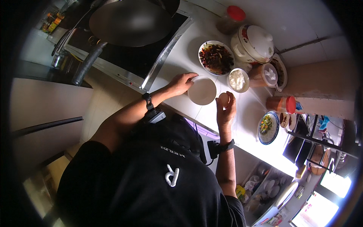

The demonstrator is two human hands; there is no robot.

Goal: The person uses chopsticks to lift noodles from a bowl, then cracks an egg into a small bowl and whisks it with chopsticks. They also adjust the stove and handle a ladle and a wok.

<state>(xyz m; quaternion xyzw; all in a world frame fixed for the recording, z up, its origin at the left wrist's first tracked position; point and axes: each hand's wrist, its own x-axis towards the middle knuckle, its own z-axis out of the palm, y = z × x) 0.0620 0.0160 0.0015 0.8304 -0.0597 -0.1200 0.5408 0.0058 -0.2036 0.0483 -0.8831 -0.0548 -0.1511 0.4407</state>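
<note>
My left hand [181, 84] grips the left rim of an empty white bowl [202, 90] standing on the white tiled counter [175, 61]. To the right of that bowl, my right hand [227, 112] holds an egg [224, 100] between thumb and fingers. The egg's shell looks whole on the side I see. Just beyond my right hand stands a small white bowl [237, 80] of white, lumpy food. A larger white bowl [216, 58] with dark and reddish chopped food sits farther back.
A wok [133, 22] rests on the black cooktop [127, 61], its handle [89, 62] pointing toward me. Along the wall are a lidded enamel pot [255, 42], a brown container [262, 75] and red-lidded jars [279, 104]. A blue-rimmed plate [268, 127] holds rice and vegetables.
</note>
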